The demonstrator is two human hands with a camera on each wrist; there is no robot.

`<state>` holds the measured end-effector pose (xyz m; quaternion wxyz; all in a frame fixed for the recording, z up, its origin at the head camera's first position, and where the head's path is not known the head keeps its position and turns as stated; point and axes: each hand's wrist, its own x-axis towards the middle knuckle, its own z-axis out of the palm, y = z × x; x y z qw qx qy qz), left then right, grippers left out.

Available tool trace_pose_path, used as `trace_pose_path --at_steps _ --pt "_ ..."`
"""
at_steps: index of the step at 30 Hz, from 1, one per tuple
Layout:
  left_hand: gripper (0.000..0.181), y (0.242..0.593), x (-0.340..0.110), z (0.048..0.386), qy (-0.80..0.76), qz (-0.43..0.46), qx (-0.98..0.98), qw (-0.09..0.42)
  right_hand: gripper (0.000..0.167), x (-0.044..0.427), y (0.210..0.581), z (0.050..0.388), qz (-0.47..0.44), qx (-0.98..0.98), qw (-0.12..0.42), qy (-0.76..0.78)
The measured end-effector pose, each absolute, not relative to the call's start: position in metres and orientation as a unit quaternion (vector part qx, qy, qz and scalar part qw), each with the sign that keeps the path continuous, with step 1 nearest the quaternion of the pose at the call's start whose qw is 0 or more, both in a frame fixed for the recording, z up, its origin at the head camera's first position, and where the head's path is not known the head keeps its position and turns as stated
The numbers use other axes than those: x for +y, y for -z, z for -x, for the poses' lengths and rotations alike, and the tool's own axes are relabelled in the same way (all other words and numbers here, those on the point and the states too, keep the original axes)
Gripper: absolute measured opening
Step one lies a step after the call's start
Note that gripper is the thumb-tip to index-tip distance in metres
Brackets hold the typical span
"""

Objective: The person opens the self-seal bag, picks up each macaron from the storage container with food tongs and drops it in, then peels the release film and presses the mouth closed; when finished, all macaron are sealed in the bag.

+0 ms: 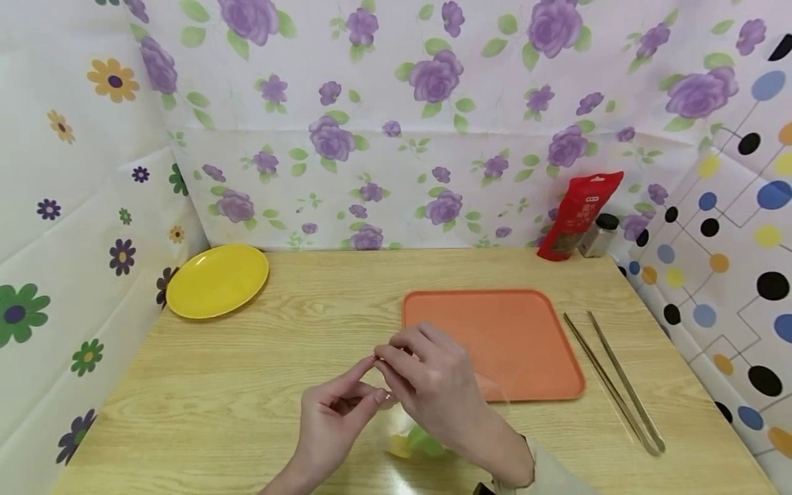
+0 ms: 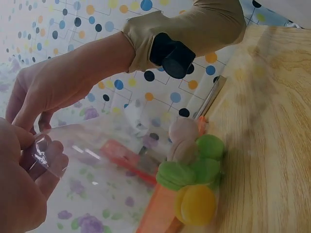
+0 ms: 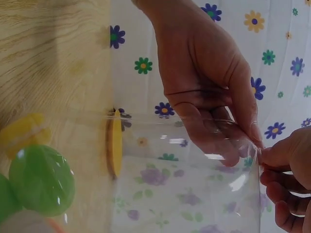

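A clear plastic bag [image 2: 82,145] hangs from both hands, its top edge pinched between their fingertips. My left hand [image 1: 334,416] holds one side of that edge between thumb and fingers. My right hand [image 1: 433,378] pinches the edge close beside the left fingertips, coming from the right. Low in the bag are several macarons: green macarons [image 2: 209,162], a yellow macaron [image 2: 196,205] and pale pinkish macarons [image 2: 183,141]. In the head view the right hand and forearm partly hide the green macarons [image 1: 425,441], and the yellow macaron [image 1: 400,446] looks blurred through the plastic.
An orange tray [image 1: 513,344] lies just beyond the right hand. Metal tongs [image 1: 609,378] rest to its right. At the back right stand a red pouch [image 1: 578,216] and a small black-capped jar [image 1: 598,237]. A yellow plate [image 1: 216,282] sits at the back left. Patterned cloth walls surround the table.
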<state>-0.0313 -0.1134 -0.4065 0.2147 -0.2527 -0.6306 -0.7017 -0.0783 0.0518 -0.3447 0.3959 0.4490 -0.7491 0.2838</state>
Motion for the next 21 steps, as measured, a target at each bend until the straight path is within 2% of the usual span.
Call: trace_pose_path --at_steps 5,12,16,21 --pt "0.058 0.4079 -0.1121 0.0312 0.705 0.272 -0.623 0.202 0.005 0.0554 0.3444 0.0775 -0.46 -0.748 0.4 -0.263" --pt "0.057 0.4089 -0.1121 0.0334 0.708 0.298 -0.613 0.184 0.022 0.0565 0.3457 0.079 -0.472 -0.725 0.442 -0.237" --pt "0.057 0.4092 -0.1119 0.0332 0.709 0.303 -0.612 0.178 0.022 0.0556 0.3468 0.0811 -0.481 -0.698 0.477 -0.232" --pt "0.055 0.4089 -0.111 0.0339 0.708 0.313 -0.607 0.18 0.022 0.0553 0.3473 0.0846 -0.488 -0.678 0.492 -0.244"
